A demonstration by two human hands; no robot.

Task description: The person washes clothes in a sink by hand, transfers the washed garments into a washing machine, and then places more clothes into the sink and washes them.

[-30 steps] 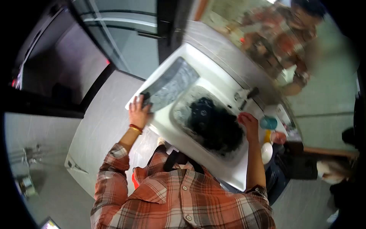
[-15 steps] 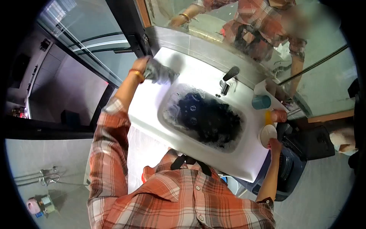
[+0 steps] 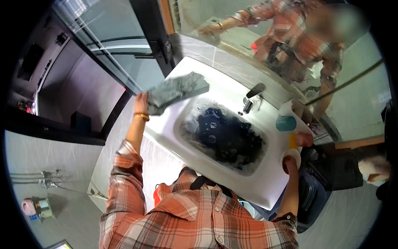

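- In the head view, the grey cloth [image 3: 179,91] is lying up and to the right of my left hand [image 3: 141,103], left of centre in the upper half of the frame; its long axis is running from lower left to upper right, over the corner of the white bench [image 3: 244,189].
- My left hand is being much the nearer one to this cloth: it is meeting the lower-left end, while the rest of the cloth is stretching away toward the upper middle.
- My left fingers are closing on that end and pinching it; their tips are hiding against the fabric, so I am not seeing how tightly they are pressing.
- My right hand [image 3: 291,164] is reaching to the right of the frame, well apart from the grey cloth, and is overlapping the white bowl [image 3: 293,152].
- My right fingers are pointing into the bowl's mouth; I cannot tell whether they are spreading, pressing together or pinching anything there.
- Between my hands, dark cloth [image 3: 232,135] is soaking in sudsy water in the basin [image 3: 265,143], at the centre of the frame, and neither hand is touching it.
- Just above the bowl, a yellow item [image 3: 292,141], a pink cup [image 3: 305,140] and a teal cup [image 3: 286,123] are standing close together.
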